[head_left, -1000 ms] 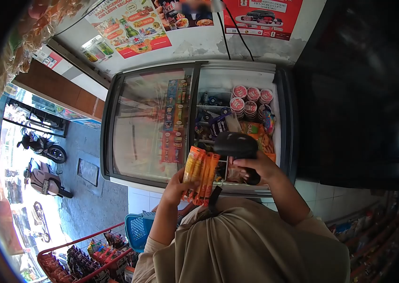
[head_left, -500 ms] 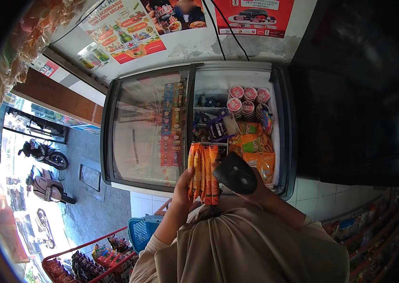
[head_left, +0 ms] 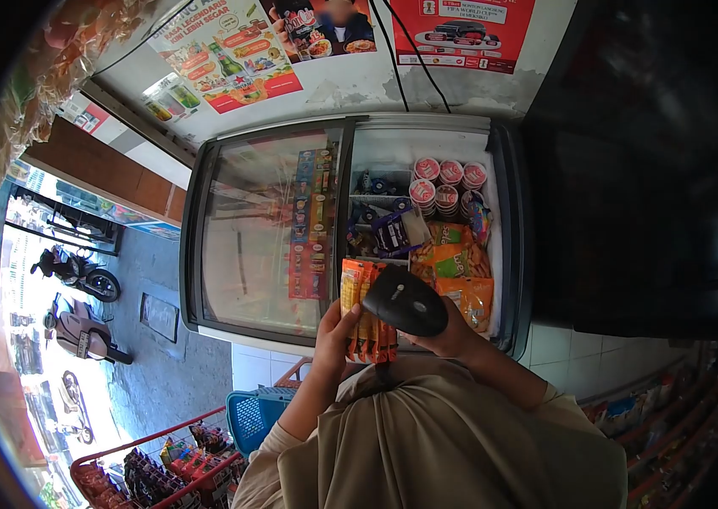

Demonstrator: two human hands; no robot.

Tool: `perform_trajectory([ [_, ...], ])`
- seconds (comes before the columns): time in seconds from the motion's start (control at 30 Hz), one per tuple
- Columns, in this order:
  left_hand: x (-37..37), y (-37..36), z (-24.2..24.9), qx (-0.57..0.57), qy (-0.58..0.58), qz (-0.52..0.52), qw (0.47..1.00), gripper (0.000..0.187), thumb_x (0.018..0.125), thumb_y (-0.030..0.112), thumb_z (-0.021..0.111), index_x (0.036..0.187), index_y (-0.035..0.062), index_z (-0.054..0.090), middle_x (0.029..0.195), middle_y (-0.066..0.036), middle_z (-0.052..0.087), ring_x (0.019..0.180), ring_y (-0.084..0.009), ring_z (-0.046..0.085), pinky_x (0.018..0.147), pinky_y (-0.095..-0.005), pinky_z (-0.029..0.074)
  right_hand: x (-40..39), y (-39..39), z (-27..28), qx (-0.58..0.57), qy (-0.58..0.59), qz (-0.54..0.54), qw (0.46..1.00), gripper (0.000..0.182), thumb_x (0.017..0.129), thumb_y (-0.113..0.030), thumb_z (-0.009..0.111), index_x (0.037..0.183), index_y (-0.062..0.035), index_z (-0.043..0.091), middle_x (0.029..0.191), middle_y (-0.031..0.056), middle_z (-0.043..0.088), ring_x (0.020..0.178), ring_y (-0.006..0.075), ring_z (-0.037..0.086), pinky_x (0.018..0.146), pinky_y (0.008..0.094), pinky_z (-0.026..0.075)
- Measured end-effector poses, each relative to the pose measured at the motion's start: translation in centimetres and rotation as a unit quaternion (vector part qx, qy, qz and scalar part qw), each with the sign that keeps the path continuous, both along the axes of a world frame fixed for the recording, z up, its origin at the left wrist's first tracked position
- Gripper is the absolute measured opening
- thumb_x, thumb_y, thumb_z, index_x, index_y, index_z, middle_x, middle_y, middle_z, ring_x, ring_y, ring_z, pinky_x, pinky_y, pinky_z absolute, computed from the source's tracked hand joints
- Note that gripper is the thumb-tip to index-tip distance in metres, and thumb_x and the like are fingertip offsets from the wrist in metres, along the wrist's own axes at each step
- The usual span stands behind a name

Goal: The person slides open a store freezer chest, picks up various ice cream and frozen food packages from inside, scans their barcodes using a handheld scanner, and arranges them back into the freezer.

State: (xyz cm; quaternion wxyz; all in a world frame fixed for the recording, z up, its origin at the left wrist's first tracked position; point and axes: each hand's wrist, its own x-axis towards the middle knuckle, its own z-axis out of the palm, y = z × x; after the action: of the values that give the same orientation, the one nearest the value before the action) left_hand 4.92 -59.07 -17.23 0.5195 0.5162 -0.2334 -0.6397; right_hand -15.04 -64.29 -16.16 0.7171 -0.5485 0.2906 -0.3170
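My left hand [head_left: 335, 332] grips a bundle of several orange ice-cream packets [head_left: 360, 297], held upright over the near edge of a chest freezer [head_left: 265, 229]. My right hand [head_left: 454, 338] holds a black handheld barcode scanner [head_left: 406, 301], which overlaps the right side of the packets. The freezer's right half is uncovered, showing round red-lidded cups [head_left: 448, 182], a dark blue packet [head_left: 393, 231] and orange and green packets [head_left: 459, 271].
A sliding glass lid with a sticker strip covers the freezer's left half. Posters [head_left: 231, 51] hang on the wall behind. A dark cabinet [head_left: 656, 170] stands to the right. A blue basket [head_left: 250, 416] and a red wire snack rack [head_left: 164, 462] are below left. Parked scooters [head_left: 79, 271] stand outside.
The scanner dropped from over the freezer's open side, tilted away, then came left onto the packets. My left hand brought the packets slightly up and closer.
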Motion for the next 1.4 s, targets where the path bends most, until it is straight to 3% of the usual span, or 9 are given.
perform_trajectory([
  [0.33, 0.4, 0.4, -1.4, 0.02, -0.029, 0.015, 0.999, 0.031, 0.088, 0.016, 0.057, 0.113, -0.0013, 0.051, 0.1, -0.007, 0.061, 0.091, -0.0123, 0.059, 0.079, -0.0261, 0.047, 1.8, -0.5, 0.3, -0.093, -0.021, -0.001, 0.995, 0.033, 0.071, -0.01, 0.071, 0.101, -0.0023, 0.059, 0.087, 0.0057, 0.065, 0.077, 0.0098, 0.059, 0.07, 0.0278, 0.047],
  [0.43, 0.5, 0.6, -1.8, 0.03, -0.054, 0.008, 0.998, 0.035, 0.086, 0.015, 0.06, 0.115, -0.0021, 0.05, 0.101, -0.007, 0.061, 0.091, -0.0123, 0.059, 0.079, -0.0262, 0.047, 1.9, -0.5, 1.0, 0.008, -0.037, 0.025, 0.999, 0.033, 0.07, -0.01, 0.071, 0.1, -0.0025, 0.059, 0.085, 0.0051, 0.065, 0.076, 0.0107, 0.059, 0.07, 0.0285, 0.047],
  [0.5, 0.6, 0.7, -2.2, 0.026, -0.07, 0.0, 0.997, 0.038, 0.085, 0.015, 0.062, 0.117, -0.0025, 0.049, 0.101, -0.007, 0.061, 0.091, -0.012, 0.059, 0.079, -0.0262, 0.047, 2.0, -1.4, 1.3, -0.12, -0.012, -0.017, 0.993, 0.034, 0.069, -0.01, 0.071, 0.1, -0.0026, 0.059, 0.08, 0.0051, 0.065, 0.075, 0.0109, 0.06, 0.069, 0.0283, 0.047],
  [0.57, 0.8, 0.8, -2.3, -0.036, -0.27, -0.011, 0.962, 0.054, 0.081, 0.025, 0.067, 0.125, 0.0012, 0.047, 0.099, -0.01, 0.063, 0.085, -0.0175, 0.063, 0.074, -0.0296, 0.05, 0.8, -2.7, 1.3, -0.099, 0.005, 0.021, 0.995, 0.038, 0.069, -0.008, 0.072, 0.104, -0.0014, 0.058, 0.082, 0.0049, 0.064, 0.077, 0.0111, 0.059, 0.071, 0.0276, 0.047],
  [0.6, 1.0, 0.8, -1.5, -0.036, -0.269, -0.01, 0.962, 0.054, 0.081, 0.025, 0.067, 0.125, 0.0012, 0.047, 0.099, -0.01, 0.063, 0.085, -0.0175, 0.063, 0.074, -0.0296, 0.05, 0.2, -3.5, 1.3, -0.078, 0.023, 0.057, 0.995, 0.043, 0.068, -0.007, 0.073, 0.107, -0.0002, 0.056, 0.084, 0.0047, 0.064, 0.078, 0.0112, 0.059, 0.072, 0.027, 0.047],
  [0.67, 1.3, 0.5, 1.7, -0.044, -0.566, -0.101, 0.817, 0.071, 0.074, 0.037, 0.071, 0.131, 0.0071, 0.043, 0.097, -0.013, 0.065, 0.081, -0.0256, 0.066, 0.07, -0.0347, 0.051, -0.3, -5.0, 4.2, -0.102, 0.122, 0.084, 0.984, 0.044, 0.067, -0.009, 0.073, 0.107, -0.0002, 0.057, 0.085, 0.0073, 0.065, 0.079, 0.0135, 0.061, 0.073, 0.0281, 0.047],
  [0.8, 1.2, 0.2, 2.7, -0.054, -0.668, -0.112, 0.734, 0.076, 0.068, 0.039, 0.073, 0.132, 0.0108, 0.042, 0.087, -0.016, 0.065, 0.076, -0.0325, 0.064, 0.069, -0.0401, 0.051, -0.6, -6.0, 4.8, -0.229, 0.329, 0.13, 0.907, 0.05, 0.064, -0.018, 0.073, 0.109, -0.0021, 0.058, 0.092, 0.0154, 0.066, 0.084, 0.0231, 0.065, 0.076, 0.0322, 0.048],
  [0.9, 1.4, 0.3, 2.0, -0.099, -0.696, -0.109, 0.703, 0.077, 0.068, 0.04, 0.073, 0.132, 0.0115, 0.041, 0.086, -0.014, 0.066, 0.075, -0.0318, 0.064, 0.068, -0.0399, 0.051, -0.4, -5.7, 3.6, -0.218, 0.325, 0.133, 0.911, 0.042, 0.064, -0.024, 0.07, 0.101, -0.0033, 0.063, 0.085, 0.0184, 0.065, 0.079, 0.031, 0.064, 0.072, 0.0372, 0.048],
  [1.4, 1.0, 0.1, 0.2, -0.082, -0.678, -0.144, 0.716, 0.076, 0.068, 0.04, 0.072, 0.132, 0.013, 0.041, 0.091, -0.015, 0.066, 0.079, -0.0329, 0.064, 0.071, -0.041, 0.05, 0.1, -4.3, 2.8, -0.239, 0.333, 0.109, 0.905, 0.048, 0.066, -0.021, 0.072, 0.108, -0.0038, 0.058, 0.095, 0.0179, 0.064, 0.089, 0.0325, 0.062, 0.079, 0.0379, 0.047],
])
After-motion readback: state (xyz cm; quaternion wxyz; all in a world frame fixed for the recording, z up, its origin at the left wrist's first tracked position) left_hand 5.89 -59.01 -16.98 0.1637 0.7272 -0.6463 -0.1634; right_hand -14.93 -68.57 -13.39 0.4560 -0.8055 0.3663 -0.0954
